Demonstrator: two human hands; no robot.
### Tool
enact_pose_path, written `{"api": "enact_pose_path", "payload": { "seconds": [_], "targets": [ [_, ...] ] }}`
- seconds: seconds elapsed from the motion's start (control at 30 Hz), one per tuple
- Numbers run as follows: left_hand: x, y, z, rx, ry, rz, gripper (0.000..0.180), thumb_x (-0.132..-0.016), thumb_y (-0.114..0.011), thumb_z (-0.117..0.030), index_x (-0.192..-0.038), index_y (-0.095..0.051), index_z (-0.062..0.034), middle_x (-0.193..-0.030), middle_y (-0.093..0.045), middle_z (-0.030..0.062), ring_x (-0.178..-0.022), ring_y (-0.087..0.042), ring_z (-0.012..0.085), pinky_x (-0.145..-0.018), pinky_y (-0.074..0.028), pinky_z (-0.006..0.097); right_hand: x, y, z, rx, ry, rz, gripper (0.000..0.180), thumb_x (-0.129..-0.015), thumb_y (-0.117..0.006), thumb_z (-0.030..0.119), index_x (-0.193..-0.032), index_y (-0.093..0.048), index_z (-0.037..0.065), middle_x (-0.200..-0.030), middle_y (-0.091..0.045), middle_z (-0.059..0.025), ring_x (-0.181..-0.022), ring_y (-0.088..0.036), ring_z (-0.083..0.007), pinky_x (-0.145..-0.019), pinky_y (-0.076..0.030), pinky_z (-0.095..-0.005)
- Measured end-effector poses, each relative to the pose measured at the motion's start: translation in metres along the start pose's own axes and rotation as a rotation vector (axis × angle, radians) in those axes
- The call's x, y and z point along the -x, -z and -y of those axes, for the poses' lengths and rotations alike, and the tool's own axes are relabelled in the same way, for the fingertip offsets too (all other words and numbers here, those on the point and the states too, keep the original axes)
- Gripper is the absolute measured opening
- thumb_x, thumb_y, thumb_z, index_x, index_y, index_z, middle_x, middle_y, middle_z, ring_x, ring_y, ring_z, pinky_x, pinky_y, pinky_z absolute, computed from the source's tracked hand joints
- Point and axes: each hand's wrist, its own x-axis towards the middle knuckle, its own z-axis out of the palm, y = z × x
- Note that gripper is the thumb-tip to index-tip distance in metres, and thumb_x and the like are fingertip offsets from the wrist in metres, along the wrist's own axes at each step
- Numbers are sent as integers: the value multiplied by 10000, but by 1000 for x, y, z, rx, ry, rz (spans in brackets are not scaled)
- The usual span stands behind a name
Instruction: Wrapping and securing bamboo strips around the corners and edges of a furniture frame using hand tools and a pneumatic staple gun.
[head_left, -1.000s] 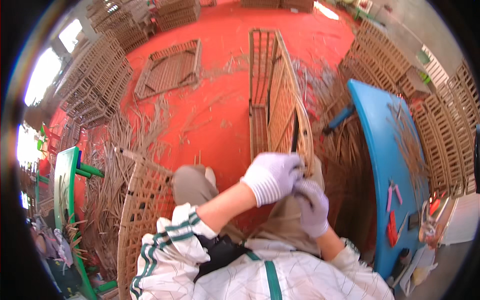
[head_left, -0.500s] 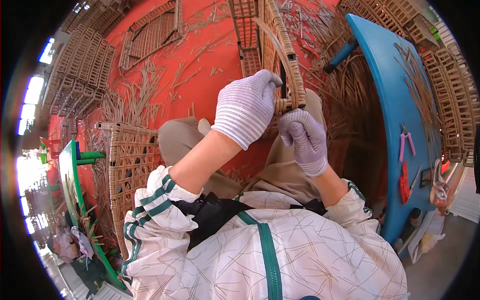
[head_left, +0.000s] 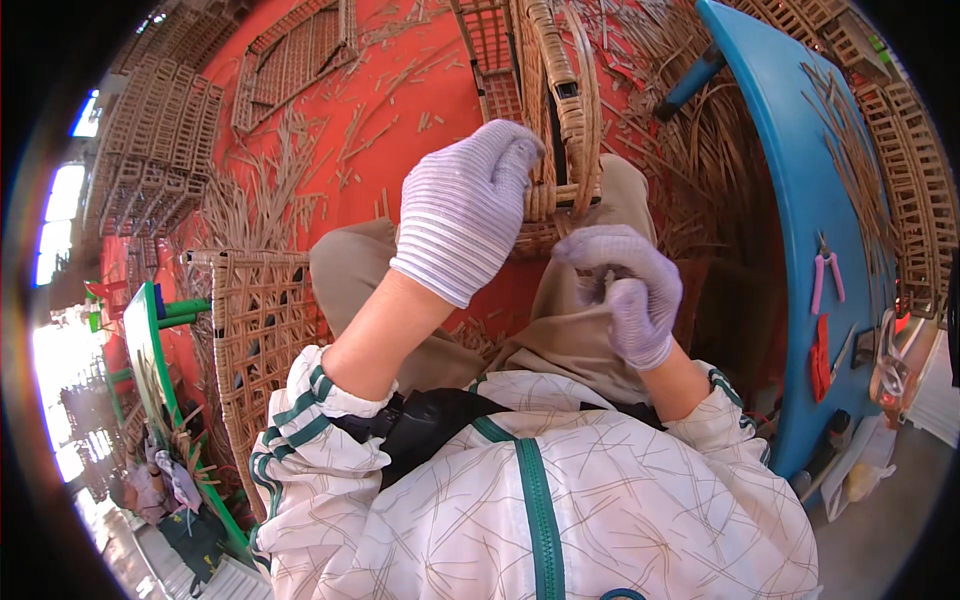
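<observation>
Both my hands wear pale lilac knitted gloves. My left hand (head_left: pixel 465 215) is closed on the near left edge of a brown woven wicker basket (head_left: pixel 567 100) with dark frame bars, held upright between my knees. Its fingertips are partly hidden behind the hand. My right hand (head_left: pixel 630 295) sits below and right of the basket's near corner, fingers curled and a little blurred. It grips a flat wicker strand (head_left: pixel 592 85) that bows in a loop along the basket's right edge; the part inside the fingers is hard to see.
At right stands a blue table (head_left: pixel 770 130) with loose strands, pink-handled pliers (head_left: pixel 825 275) and a red-handled tool (head_left: pixel 821 360). Another woven basket (head_left: pixel 260 310) is by my left leg. Stacked wicker pieces (head_left: pixel 165 140) stand far left; cut strands litter the red floor (head_left: pixel 390 120).
My right hand has moved down and right, away from the basket corner. The strand's loop has shifted to the basket's right side. My left hand has moved slightly left.
</observation>
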Motion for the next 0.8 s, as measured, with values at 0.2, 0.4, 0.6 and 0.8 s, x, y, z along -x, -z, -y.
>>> {"api": "enact_pose_path", "payload": {
  "seconds": [0.2, 0.4, 0.6, 0.8],
  "targets": [
    [2, 4, 3, 154, 65, 57, 191, -977, -523, -80, -1007, -692, 4, -810, -680, 69, -731, -634, 123, -686, -513, 273, 3, 1, 6, 278, -231, -88, 82, -886, -695, 81, -921, -674, 10, -777, -638, -84, -649, -578, -113, -597, -467, -271],
    [-1, 9, 1, 258, 143, 99, 220, -988, -502, -102, -1014, -689, 10, -815, -673, 65, -773, -639, 121, -707, -520, 274, -17, -7, 19, -117, -854, -35, 198, -939, -672, 194, -892, -662, 2, -691, -630, -38, -529, -535, -68, -485, -405, -214],
    [-1, 3, 9, 264, 104, 119, 228, -986, -502, -114, -1017, -687, 16, -817, -678, 71, -779, -644, 130, -715, -525, 279, -21, -19, 29, -128, -902, -129, 268, -977, -633, 263, -828, -632, 41, -630, -591, 4, -458, -482, -37, -411, -334, -204],
    [-2, 6, 2, 112, 26, 77, 275, -986, -541, -192, -976, -708, 26, -829, -709, 99, -761, -658, 136, -731, -536, 298, -10, -10, 31, -104, -924, -58, 262, -979, -620, 245, -843, -648, 24, -612, -586, -27, -463, -484, -59, -429, -345, -220]
  ]
}}
